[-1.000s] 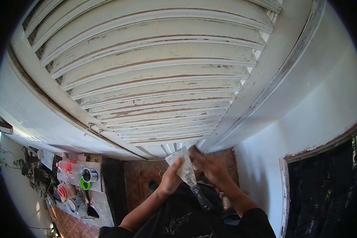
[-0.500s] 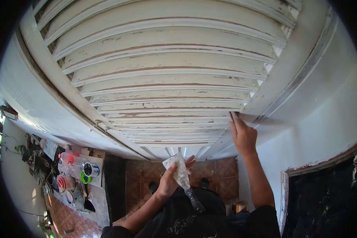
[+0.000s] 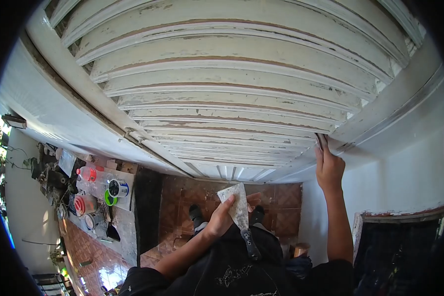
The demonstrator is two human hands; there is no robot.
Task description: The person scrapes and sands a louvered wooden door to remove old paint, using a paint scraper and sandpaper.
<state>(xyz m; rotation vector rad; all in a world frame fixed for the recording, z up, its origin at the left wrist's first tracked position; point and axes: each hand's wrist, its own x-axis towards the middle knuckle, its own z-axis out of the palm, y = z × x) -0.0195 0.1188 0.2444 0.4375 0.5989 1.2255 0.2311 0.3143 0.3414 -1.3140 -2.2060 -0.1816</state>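
Observation:
A wide putty knife (image 3: 241,208), its blade crusted with filler and its black handle pointing down, is gripped at the blade by my left hand (image 3: 220,221) in front of my shirt. My right hand (image 3: 329,170) reaches up to the right edge of a white louvered door (image 3: 227,76). Between its fingers is a thin dark tool (image 3: 322,140), its tip at the slat ends; its exact kind is hard to make out. Chipped paint and brownish patches run along the slats.
At left, a cluttered work table (image 3: 126,237) bears a bottle with a red label (image 3: 87,173), a white tub (image 3: 118,188), a green ring-shaped lid (image 3: 110,198) and a red-lidded jar (image 3: 84,203). A dark opening (image 3: 399,251) lies at lower right. Tiled floor (image 3: 175,197) shows below.
The view has shifted, so the slats appear larger and nearer. My right hand stays at the slats' right edge with the dark tool. My left hand still grips the putty knife, now held more upright.

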